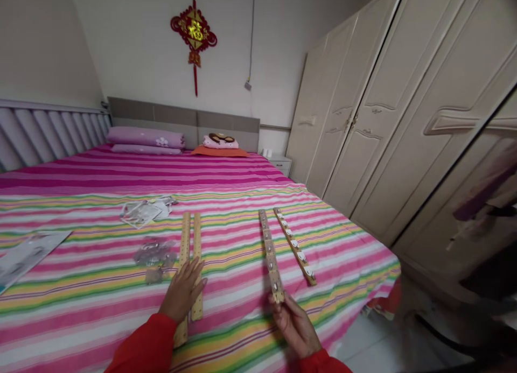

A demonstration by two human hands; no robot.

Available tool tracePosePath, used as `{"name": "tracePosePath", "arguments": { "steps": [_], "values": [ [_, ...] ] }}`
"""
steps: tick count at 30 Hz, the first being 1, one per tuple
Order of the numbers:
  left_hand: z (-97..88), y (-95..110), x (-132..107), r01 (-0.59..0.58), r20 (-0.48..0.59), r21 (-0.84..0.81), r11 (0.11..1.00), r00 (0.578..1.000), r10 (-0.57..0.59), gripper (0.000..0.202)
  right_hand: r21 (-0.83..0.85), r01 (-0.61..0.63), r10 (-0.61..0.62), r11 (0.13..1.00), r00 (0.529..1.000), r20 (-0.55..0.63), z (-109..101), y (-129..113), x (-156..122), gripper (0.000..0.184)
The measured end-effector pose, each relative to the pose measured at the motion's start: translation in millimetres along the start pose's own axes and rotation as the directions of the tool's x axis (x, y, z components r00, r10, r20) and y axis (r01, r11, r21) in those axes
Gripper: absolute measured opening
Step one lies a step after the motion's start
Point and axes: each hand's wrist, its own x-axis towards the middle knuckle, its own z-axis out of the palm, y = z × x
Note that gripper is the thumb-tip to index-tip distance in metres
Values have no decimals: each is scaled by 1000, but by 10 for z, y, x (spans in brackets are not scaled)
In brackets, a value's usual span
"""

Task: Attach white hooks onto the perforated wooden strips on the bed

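My left hand (183,287) lies with its fingers stretched out over a pale wooden strip with rows of holes (184,244). A second wooden strip (197,233) runs beside it, partly under my fingertips. My right hand (294,327) pinches the near end of a wooden strip with clear square pieces and small metal hooks (270,249). To its right lies another wooden strip bearing white pieces with hooks (294,244). Left of my left hand is a loose pile of clear plastic pieces (154,257), too blurred to count.
White-backed packets (147,210) lie scattered farther back on the striped bedsheet (238,276). A flat clear package (32,254) rests at the far left. Folded bedding (145,138) sits by the headboard (177,113). Wardrobes (363,120) stand to the right of the bed.
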Motion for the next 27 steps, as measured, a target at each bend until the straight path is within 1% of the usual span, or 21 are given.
{"name": "tracePosePath", "arguments": {
  "steps": [2,3,5,6,7,8,9,10,11,12,13,15,17,18,21,24,26,27],
  "values": [
    [-84,81,-16,55,-35,-112,992,998,-60,48,9,-33,33,999,999,33,160,126,35,21],
    [-133,146,-36,83,-74,-184,979,992,-98,48,6,-55,54,998,997,56,244,188,60,22],
    [-227,317,-96,82,-148,-379,922,978,-147,50,-17,-100,101,995,989,106,423,314,122,24],
    [-263,415,-131,97,-154,-501,860,968,-198,54,-32,-118,121,993,984,128,516,380,161,25],
    [-290,514,-164,140,-127,-632,762,951,-281,59,-48,-130,136,990,980,146,612,450,204,26],
    [-307,607,-192,191,-81,-741,644,926,-369,66,-65,-136,145,989,976,162,711,524,250,28],
    [-316,688,-211,236,-6,-808,540,913,-408,74,-83,-138,151,987,973,173,810,603,299,29],
    [-321,751,-219,272,54,-844,462,901,-431,80,-103,-137,154,985,971,184,909,685,347,30],
    [-327,792,-216,276,76,-868,412,896,-438,86,-125,-135,158,983,968,195,1006,769,393,31],
    [-337,810,-204,265,69,-881,391,891,-449,88,-151,-134,164,979,964,207,1099,853,437,32],
    [-355,805,-183,246,43,-887,391,887,-460,87,-178,-138,176,974,959,221,1186,934,476,32],
    [-415,734,-127,199,-38,-882,427,873,-487,78,-227,-148,203,963,948,247,1337,1076,548,33],
    [-494,608,-63,185,-96,-866,465,850,-517,68,-254,-155,222,955,940,260,1456,1187,612,36],
    [-533,535,-32,194,-107,-856,479,840,-532,65,-260,-156,225,953,939,259,1503,1230,643,37],
    [-623,327,48,242,-129,-818,521,807,-577,59,-269,-161,227,950,945,237,1605,1329,727,41],
    [-673,172,108,253,-191,-784,567,770,-608,50,-278,-176,238,944,950,205,1665,1405,791,41],
    [-701,98,145,252,-226,-764,594,758,-612,44,-282,-176,234,943,954,188,1695,1447,822,41],
    [-716,67,165,249,-243,-750,613,758,-605,41,-284,-172,230,943,956,185,1709,1462,836,41]
  ]
}}
